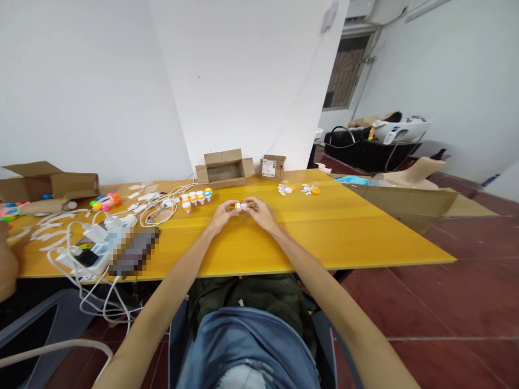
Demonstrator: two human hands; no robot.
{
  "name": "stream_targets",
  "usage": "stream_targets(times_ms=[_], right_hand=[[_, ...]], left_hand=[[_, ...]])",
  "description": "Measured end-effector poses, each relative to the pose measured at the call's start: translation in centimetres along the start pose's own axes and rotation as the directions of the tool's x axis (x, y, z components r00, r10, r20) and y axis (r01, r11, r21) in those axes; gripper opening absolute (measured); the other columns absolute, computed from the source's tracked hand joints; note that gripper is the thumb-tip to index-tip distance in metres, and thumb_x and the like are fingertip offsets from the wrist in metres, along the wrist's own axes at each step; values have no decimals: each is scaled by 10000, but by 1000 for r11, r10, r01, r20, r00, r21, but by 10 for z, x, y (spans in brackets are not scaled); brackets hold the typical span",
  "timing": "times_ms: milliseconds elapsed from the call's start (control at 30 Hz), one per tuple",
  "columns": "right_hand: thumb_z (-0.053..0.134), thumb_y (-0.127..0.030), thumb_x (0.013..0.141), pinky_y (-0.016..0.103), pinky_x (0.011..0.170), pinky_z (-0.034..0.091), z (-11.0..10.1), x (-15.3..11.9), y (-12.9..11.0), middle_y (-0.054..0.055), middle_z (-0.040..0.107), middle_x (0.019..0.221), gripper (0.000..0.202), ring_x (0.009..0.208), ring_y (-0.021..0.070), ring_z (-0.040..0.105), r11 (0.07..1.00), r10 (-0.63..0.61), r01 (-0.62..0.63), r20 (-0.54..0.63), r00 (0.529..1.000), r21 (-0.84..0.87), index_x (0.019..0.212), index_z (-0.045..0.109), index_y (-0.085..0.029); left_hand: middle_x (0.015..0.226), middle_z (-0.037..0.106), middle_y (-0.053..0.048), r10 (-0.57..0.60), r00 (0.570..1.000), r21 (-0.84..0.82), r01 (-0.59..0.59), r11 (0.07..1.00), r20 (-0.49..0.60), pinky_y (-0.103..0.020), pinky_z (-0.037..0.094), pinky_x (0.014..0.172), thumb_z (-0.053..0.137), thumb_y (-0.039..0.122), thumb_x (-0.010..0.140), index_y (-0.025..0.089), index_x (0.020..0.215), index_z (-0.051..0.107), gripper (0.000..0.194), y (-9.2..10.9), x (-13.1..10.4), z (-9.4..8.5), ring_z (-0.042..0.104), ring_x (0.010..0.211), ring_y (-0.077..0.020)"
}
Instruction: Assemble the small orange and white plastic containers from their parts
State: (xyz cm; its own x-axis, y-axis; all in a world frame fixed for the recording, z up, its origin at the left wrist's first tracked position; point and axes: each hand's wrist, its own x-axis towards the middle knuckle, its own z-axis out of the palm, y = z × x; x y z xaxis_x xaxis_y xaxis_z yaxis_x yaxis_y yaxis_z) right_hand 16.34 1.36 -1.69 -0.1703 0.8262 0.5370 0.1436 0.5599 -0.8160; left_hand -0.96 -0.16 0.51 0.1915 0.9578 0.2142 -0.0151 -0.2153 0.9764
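Note:
Over the middle of the yellow table, a small white and orange piece is held between both hands. My left hand grips its left end with closed fingers. The right end is pinched by my right hand. Several small white bottles with orange bands stand upright in a group to the left of my hands; one has a teal band. Small white parts with orange discs lie in two piles to the right, farther back.
An open cardboard box and a smaller box stand at the wall. A power strip, cables, a pixelated dark object and colourful balls lie left. Another person's arm shows at the left edge.

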Motion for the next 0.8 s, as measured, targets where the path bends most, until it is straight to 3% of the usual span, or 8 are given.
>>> stream_targets(times_ms=[267, 800], right_hand=[[686, -309, 752, 322, 728, 571, 0, -1, -2, 23, 741, 865, 159, 783, 191, 695, 1000, 19, -19, -32, 999, -5, 885, 674, -223], [597, -445, 862, 276, 615, 516, -2, -5, -7, -24, 674, 643, 230, 591, 160, 637, 991, 74, -72, 12, 997, -112, 852, 659, -224]], left_hand=[[966, 740, -69, -6, 1000, -35, 7, 999, 21, -338, 535, 836, 863, 343, 630, 168, 941, 739, 378, -1, -1, -1, 681, 876, -199], [997, 741, -66, 7, 999, 10, -7, 1000, 44, -326, 513, 816, 854, 349, 625, 188, 974, 761, 395, -5, 1, -3, 653, 831, -177]])
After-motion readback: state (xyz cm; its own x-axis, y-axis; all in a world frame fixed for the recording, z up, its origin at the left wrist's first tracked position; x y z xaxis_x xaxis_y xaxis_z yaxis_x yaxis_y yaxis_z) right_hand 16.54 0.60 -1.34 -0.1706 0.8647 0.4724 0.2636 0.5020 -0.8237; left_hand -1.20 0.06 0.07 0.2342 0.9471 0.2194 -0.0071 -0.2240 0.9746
